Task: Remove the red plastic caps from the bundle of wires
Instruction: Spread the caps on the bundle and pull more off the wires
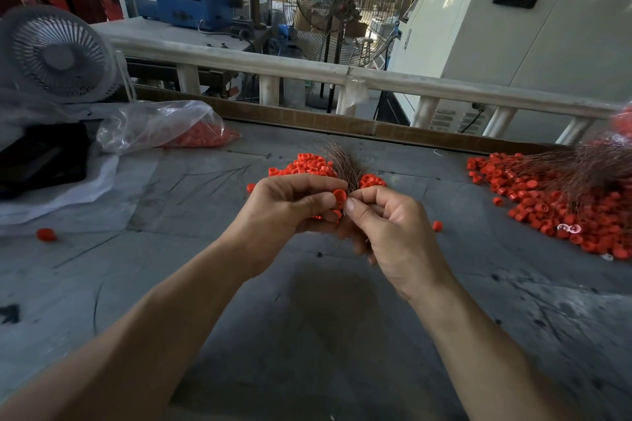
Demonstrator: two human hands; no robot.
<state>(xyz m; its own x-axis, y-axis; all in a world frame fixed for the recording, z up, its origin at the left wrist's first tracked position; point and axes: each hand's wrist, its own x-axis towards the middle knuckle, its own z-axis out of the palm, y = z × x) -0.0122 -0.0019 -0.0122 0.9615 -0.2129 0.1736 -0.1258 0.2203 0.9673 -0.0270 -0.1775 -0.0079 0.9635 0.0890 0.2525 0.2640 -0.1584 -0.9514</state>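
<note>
My left hand [290, 208] and my right hand [393, 229] meet over the middle of the grey table. A red plastic cap [339, 195] sits pinched at the fingertips of my left hand, with more red showing lower in that palm. My right hand grips the base of a small bundle of thin brown wires [345, 164], whose ends fan upward behind the fingers. Just behind the hands lies a small pile of loose red caps [307, 166].
A large heap of red caps [554, 205] with more wire strands [588, 161] covers the right side. A clear bag of red caps [191, 133] lies at the back left, near a white fan [58, 55]. Single caps [46, 234] lie scattered. A cardboard edge [307, 120] borders the far side.
</note>
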